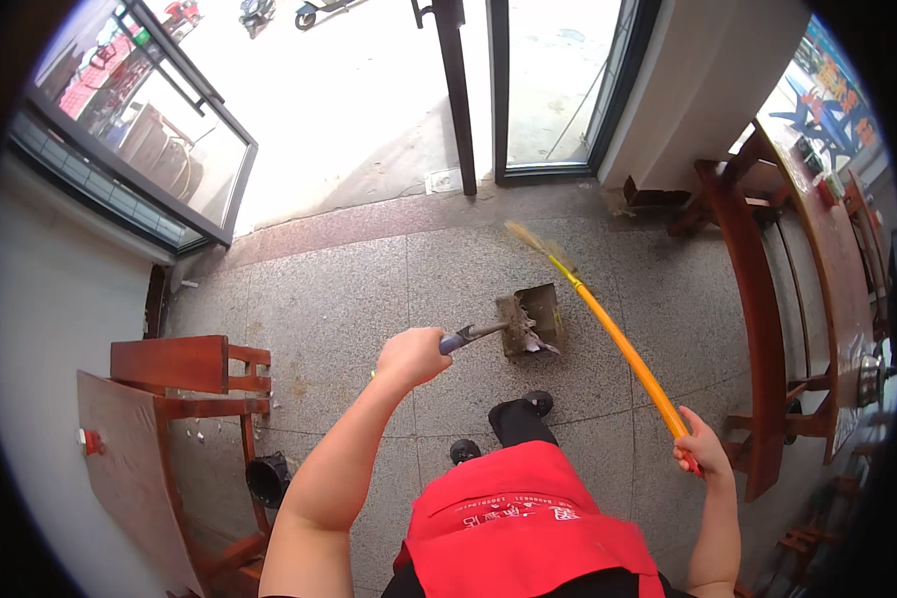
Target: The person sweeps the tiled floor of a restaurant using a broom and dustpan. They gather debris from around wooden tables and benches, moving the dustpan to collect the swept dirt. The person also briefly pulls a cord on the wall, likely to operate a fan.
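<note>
My left hand (pixel 416 356) is closed around the grey handle of a long-handled dustpan (pixel 542 306). Dirt and crumpled scraps (pixel 527 329) lie in the pan, which is over the speckled floor just ahead of my feet. On the right, my right hand (pixel 701 447) grips the red end of an orange broom handle. The broom (pixel 624 344) slants away towards the doorway, and its thin straw-coloured bristles (pixel 527 235) are beyond the dustpan, apart from it. A red apron (pixel 523 516) with writing covers my front.
Ahead, a glass door (pixel 142 127) stands open beside the threshold (pixel 329 232). A wooden bench (pixel 747 321) and long table (pixel 830 299) line the right side. At left are a wooden table (pixel 127 456), a bench (pixel 168 364), a black bin (pixel 267 478) and small white scraps on the floor.
</note>
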Tool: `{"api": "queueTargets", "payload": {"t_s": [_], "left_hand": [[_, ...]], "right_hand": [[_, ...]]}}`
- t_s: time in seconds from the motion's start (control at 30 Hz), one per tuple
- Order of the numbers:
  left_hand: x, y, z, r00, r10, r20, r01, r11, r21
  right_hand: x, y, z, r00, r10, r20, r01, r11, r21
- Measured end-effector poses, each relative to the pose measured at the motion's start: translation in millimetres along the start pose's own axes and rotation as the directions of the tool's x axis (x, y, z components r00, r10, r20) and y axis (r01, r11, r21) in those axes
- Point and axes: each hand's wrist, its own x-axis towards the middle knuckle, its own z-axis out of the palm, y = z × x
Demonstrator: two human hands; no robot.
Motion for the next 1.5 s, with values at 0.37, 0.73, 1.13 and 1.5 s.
{"api": "queueTargets", "payload": {"t_s": [0.37, 0.73, 1.13, 1.5], "left_hand": [[-170.6, -88.7, 158.2, 0.823, -0.561, -0.088, 0.348, 0.62, -0.703], [-258.1, -42.2, 228.7, 0.5, -0.849, 0.172, 0.134, -0.12, -0.984], [-280.4, -124.6, 163.5, 0.39, -0.904, 0.176, 0.077, -0.158, -0.984], [-266.3, -288.2, 109.7, 0.399, -0.892, 0.212, 0.009, -0.228, -0.974]], "right_hand": [[155.1, -9.1, -10.4, 0.957, 0.283, -0.062, -0.283, 0.959, 0.003], [288.1, 38.9, -6.8, 0.73, 0.682, 0.048, -0.666, 0.725, -0.174], [295.5, -52.2, 203.0, 0.784, 0.593, 0.184, -0.618, 0.771, 0.151], [275.8, -101.9, 413.4, 0.81, 0.522, 0.267, -0.547, 0.837, 0.021]]}}
